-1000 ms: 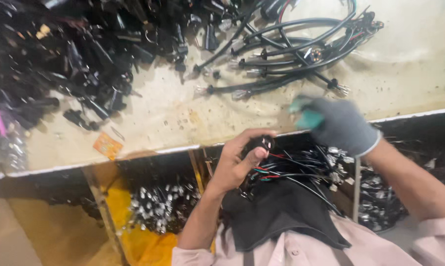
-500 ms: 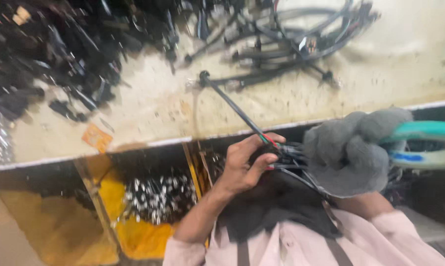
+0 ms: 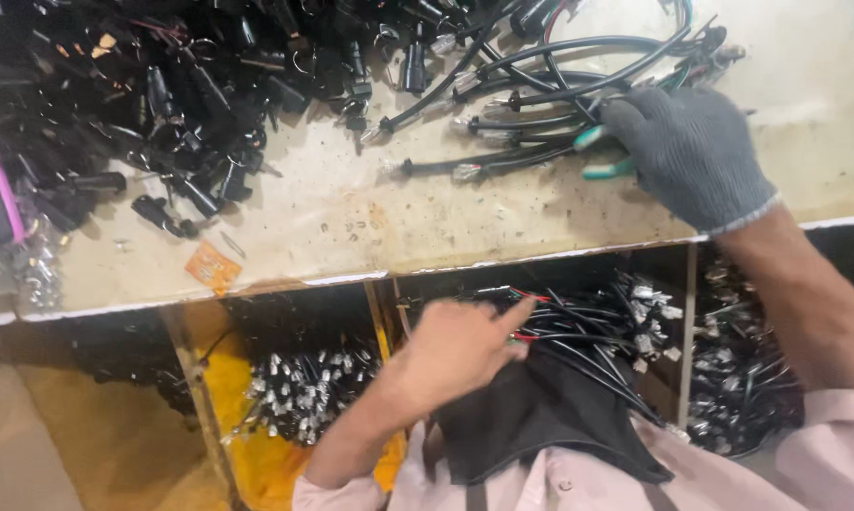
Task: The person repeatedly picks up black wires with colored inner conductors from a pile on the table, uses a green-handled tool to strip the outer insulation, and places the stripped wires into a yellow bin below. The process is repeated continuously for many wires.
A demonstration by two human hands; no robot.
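in the head view, the right hand in the grey knitted glove (image 3: 694, 156) had gone from the worktop's front edge, where it was half a second before, out over the pale, stained worktop (image 3: 351, 213). its grip was closed around the teal-handled pliers (image 3: 605, 156), whose handles showed just to the left of the gloved fingers; the tool's jaws were hidden among the cables, so whether they bit on anything could not be told. right against that grip, on its far and left side, lay the bundle of black sheathed cables with metal ends (image 3: 540, 104). the long black cable the bare hand had been drawing up a moment earlier was no longer raised.

the bare left hand (image 3: 460, 345) had dropped below the worktop's front edge. its grip was loose, forefinger stretched out and the other fingers curled under, pinching nothing that could be seen; the fingertip touched the black wires with red and green cores (image 3: 578, 331) lying in the open bin just to its right.

for room: the stretch of worktop to the left of the gloved grip was bare up to the heap of black connectors and plugs (image 3: 162, 104). below the left grip sat a black cloth pouch (image 3: 540, 421), and to its left, past a wooden divider (image 3: 379, 317), the yellow bin of small silver-ended parts (image 3: 304, 388). the worktop's front edge ran between the two hands.
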